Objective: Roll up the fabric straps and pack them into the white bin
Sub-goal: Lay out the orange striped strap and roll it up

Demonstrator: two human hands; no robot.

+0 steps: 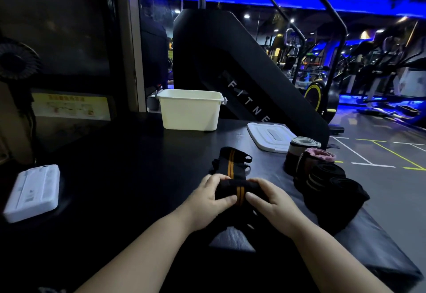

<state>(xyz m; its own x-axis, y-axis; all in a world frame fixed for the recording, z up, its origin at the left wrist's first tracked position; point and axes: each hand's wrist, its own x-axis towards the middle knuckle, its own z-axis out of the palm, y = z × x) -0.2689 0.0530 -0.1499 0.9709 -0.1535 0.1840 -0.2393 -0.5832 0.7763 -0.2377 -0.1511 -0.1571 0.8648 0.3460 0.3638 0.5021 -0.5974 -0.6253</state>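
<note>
Both forearms reach in from the bottom edge, angled toward each other over the dark tabletop (129, 154). The left hand (208, 198) curls round the left end of the black fabric strap with two orange stripes (238, 191), thumb (227, 200) lying across its near face. The right hand (270, 200) grips the other end the same way, fingers wrapped over the far side, thumb near the stripes. The rolled part of the strap sits between the two hands, and its loose length lies flat on the table, running away toward the white plastic bin (190, 109) standing at the far edge. Just right of the hands, a cluster of rolled straps (322, 173) stands together, black ones nearest. Beyond them lies the flat white lid (269, 136).
</note>
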